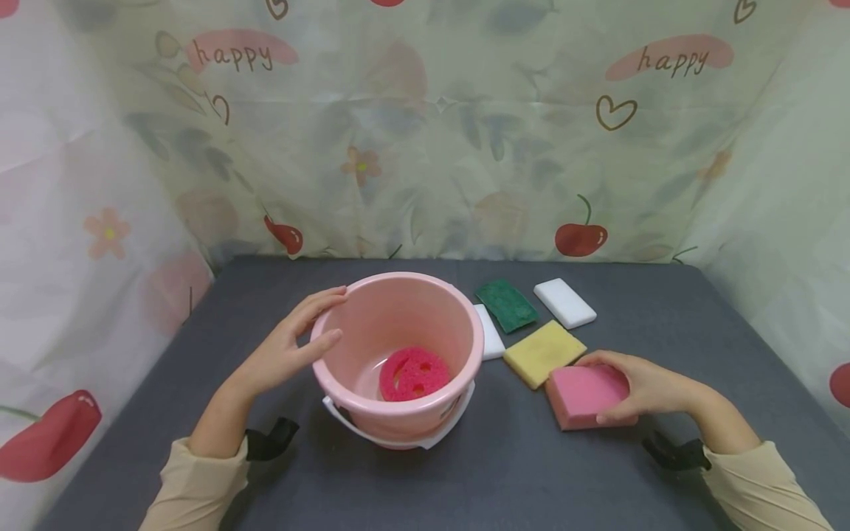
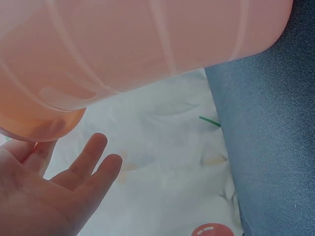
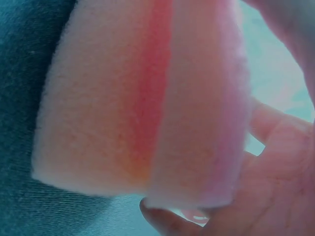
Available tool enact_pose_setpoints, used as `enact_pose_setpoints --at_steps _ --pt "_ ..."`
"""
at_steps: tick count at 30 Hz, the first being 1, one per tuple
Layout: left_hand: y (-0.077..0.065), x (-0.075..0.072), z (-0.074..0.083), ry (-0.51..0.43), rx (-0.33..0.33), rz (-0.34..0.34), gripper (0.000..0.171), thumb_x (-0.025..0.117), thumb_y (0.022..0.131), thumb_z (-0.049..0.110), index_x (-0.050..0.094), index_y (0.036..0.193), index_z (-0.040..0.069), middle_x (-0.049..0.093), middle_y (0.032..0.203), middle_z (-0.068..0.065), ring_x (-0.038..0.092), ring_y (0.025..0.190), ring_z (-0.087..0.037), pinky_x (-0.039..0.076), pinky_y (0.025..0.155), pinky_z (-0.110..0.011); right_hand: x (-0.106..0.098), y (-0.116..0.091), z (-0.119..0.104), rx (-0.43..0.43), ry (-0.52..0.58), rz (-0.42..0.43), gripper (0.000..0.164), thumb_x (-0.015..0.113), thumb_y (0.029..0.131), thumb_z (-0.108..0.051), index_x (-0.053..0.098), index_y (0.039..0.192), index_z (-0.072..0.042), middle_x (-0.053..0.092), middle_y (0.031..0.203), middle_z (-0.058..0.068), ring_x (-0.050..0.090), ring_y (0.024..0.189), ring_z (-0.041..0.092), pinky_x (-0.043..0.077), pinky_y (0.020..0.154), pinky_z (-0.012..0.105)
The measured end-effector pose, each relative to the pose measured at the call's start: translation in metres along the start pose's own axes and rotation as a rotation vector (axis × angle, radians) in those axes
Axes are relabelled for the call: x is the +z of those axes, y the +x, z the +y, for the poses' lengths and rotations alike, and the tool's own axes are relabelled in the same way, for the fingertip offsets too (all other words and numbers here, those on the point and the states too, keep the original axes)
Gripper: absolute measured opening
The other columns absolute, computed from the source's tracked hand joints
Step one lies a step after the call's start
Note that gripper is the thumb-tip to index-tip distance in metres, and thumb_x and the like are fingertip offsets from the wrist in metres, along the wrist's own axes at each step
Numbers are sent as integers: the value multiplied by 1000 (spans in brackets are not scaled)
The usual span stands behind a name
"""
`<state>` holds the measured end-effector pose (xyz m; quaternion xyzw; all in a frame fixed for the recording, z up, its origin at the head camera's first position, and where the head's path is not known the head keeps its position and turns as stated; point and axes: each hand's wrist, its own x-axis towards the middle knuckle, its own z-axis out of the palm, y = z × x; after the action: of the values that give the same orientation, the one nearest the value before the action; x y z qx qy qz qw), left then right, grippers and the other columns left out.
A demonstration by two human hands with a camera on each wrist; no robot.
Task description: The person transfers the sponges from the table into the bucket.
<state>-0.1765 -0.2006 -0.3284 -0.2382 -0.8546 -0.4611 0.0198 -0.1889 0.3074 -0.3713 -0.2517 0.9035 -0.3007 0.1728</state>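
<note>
A pink bucket (image 1: 335,383) with a white handle stands on the dark table. Inside it lies a round, bright pink sponge (image 1: 415,374) with cut-out holes. My left hand (image 1: 285,350) is at the bucket's left rim, thumb and fingers spread; in the left wrist view two fingers (image 2: 91,162) extend clear of the bucket wall. On the right, my right hand (image 1: 647,387) grips a thick pink block sponge (image 1: 587,391), thumb on the near side and fingers on the far side. The right wrist view shows this sponge (image 3: 98,108) close up, with a groove along its side.
Just left of the block sponge lies a yellow sponge (image 1: 544,352). Behind are a green scouring pad (image 1: 507,304) and a white sponge block (image 1: 564,302). Another white block (image 1: 490,335) is partly hidden by the bucket. Patterned curtains (image 1: 438,147) enclose the table (image 1: 505,472).
</note>
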Motion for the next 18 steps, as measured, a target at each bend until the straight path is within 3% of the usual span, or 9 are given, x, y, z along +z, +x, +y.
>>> enact_pose_setpoints --at_steps 3,8,12,15,18 --pt "0 0 0 4 -4 -3 50 57 91 19 42 139 18 32 150 -3 31 137 -25 38 104 -40 -1 0 -2 16 -1 6 61 77 72 -32 50 123 -17 54 113 5 48 92 5 46 68 23" --pt "0 0 0 -15 2 -1 50 56 91 18 42 139 17 32 150 -4 30 137 -27 35 104 -53 -4 -1 -7 21 0 11 60 77 72 -32 50 123 -18 54 114 6 48 93 5 46 68 24" --pt "0 0 0 1 3 2 50 57 91 18 42 139 17 32 150 -3 31 137 -26 39 103 -36 -7 -4 -11 5 -18 29 60 77 73 -31 50 124 -17 54 115 6 48 92 5 45 68 23" --pt "-1 0 0 -1 9 3 50 57 91 18 42 139 17 33 150 -3 31 137 -26 36 99 -17 -10 -5 -14 5 -33 41 61 77 73 -31 50 125 -16 55 116 6 48 92 4 45 67 23" --pt "-1 0 -1 -8 15 3 50 57 91 18 43 139 17 33 150 -3 31 137 -26 35 99 -14 -13 -6 -18 13 -24 50 61 78 73 -31 50 125 -16 55 117 7 48 92 4 45 68 23"
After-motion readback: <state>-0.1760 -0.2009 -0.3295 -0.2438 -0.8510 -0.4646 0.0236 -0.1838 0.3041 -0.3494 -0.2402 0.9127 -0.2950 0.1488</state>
